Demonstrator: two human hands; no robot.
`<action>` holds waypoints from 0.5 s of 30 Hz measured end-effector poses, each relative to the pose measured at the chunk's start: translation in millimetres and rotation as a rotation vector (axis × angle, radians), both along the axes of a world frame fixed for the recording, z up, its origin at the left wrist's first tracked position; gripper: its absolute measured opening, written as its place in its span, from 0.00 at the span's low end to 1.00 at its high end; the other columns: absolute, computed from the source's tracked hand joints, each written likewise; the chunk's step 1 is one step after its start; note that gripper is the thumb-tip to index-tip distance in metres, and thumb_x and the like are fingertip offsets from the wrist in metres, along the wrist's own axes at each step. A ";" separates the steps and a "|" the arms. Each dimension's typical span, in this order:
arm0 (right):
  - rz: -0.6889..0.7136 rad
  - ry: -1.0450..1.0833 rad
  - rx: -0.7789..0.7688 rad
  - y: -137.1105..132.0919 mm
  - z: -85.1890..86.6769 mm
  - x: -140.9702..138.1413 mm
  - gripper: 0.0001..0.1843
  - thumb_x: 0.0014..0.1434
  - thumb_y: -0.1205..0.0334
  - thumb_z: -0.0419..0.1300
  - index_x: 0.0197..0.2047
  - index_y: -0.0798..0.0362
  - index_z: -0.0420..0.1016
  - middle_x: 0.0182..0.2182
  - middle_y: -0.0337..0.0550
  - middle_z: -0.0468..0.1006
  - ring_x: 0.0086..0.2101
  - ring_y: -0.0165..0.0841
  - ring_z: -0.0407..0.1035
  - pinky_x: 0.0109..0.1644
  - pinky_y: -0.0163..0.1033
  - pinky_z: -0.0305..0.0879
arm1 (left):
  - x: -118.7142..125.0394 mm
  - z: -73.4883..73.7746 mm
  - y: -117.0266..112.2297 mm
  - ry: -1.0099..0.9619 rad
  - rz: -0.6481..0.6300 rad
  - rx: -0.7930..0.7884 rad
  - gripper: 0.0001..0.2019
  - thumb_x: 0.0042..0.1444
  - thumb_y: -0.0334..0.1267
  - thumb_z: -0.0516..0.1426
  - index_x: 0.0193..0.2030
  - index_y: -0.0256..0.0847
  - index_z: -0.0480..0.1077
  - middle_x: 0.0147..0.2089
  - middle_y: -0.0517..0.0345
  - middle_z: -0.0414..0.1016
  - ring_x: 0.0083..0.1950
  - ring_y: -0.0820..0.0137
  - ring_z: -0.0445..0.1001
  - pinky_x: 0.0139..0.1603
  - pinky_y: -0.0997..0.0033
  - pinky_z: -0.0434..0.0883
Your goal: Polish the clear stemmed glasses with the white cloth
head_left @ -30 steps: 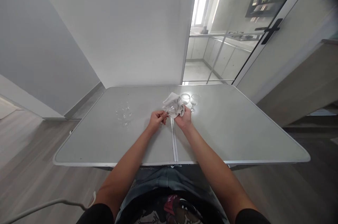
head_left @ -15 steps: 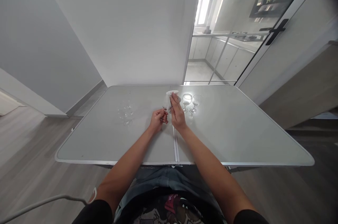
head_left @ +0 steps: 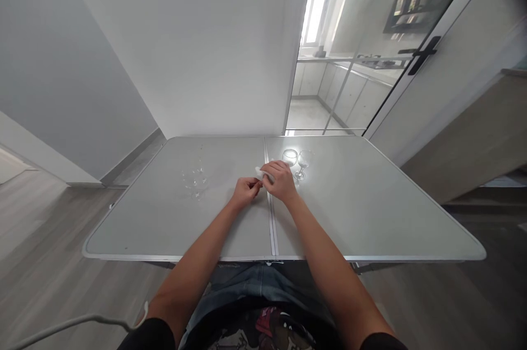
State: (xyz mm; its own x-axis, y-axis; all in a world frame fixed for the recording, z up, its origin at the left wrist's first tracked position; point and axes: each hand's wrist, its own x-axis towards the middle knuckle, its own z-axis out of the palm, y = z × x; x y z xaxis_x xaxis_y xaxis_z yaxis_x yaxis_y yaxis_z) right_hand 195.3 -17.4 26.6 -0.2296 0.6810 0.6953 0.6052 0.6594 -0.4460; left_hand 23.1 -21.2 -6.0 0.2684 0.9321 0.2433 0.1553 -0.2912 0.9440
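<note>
My left hand [head_left: 246,192] is closed, its fingers pinched on a stemmed glass that is almost wholly hidden by the two hands. Against it, my right hand [head_left: 280,178] curls over a white cloth or tissue [head_left: 259,172]; only a crumpled edge of it shows at the fingers. Just beyond the right hand, two clear stemmed glasses stand side by side: one glass [head_left: 290,156] partly covered by the hand, the other glass [head_left: 303,160] in fuller view. Off to the left is a group of clear glasses [head_left: 195,179], faint against the tabletop.
The pale folding table [head_left: 370,212] has a metal rim and a seam down its middle. A white wall [head_left: 214,53] rises behind its far edge. At the right stands a glass door with a black handle [head_left: 424,56]. A pale cable [head_left: 82,320] runs beside my left arm.
My right hand has gone from lying flat along the white cloth to curling over it. The cloth and glass now sit lower and are more covered. The glasses on the table stay put.
</note>
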 end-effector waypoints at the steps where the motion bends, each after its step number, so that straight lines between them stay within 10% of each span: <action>1: -0.004 0.050 -0.031 0.8 0.7 1.2 0.12 0.55 0.69 0.58 0.40 0.49 0.80 0.38 0.44 0.82 0.45 0.41 0.71 0.57 0.49 0.61 | -1.1 0.6 -0.4 0.011 -0.008 -0.003 0.21 0.58 0.51 0.61 0.24 0.36 0.73 0.17 0.63 0.63 0.20 0.77 0.58 0.23 0.75 0.56; 8: 0.262 0.742 -0.521 5.1 5.8 8.4 0.13 0.60 0.51 0.60 0.35 0.52 0.78 0.26 0.37 0.72 0.27 0.31 0.63 0.31 0.36 0.59 | -7.4 5.0 0.8 -0.064 -0.073 -0.053 0.22 0.57 0.56 0.62 0.29 0.34 0.78 0.18 0.63 0.62 0.20 0.77 0.58 0.23 0.74 0.57; 15: 0.497 1.238 -0.718 6.3 0.4 -1.3 0.13 0.62 0.49 0.59 0.33 0.50 0.71 0.27 0.37 0.72 0.27 0.32 0.67 0.32 0.37 0.66 | -5.2 2.2 2.3 -0.238 -0.097 -0.092 0.23 0.55 0.57 0.64 0.29 0.33 0.78 0.17 0.61 0.64 0.20 0.77 0.60 0.24 0.74 0.57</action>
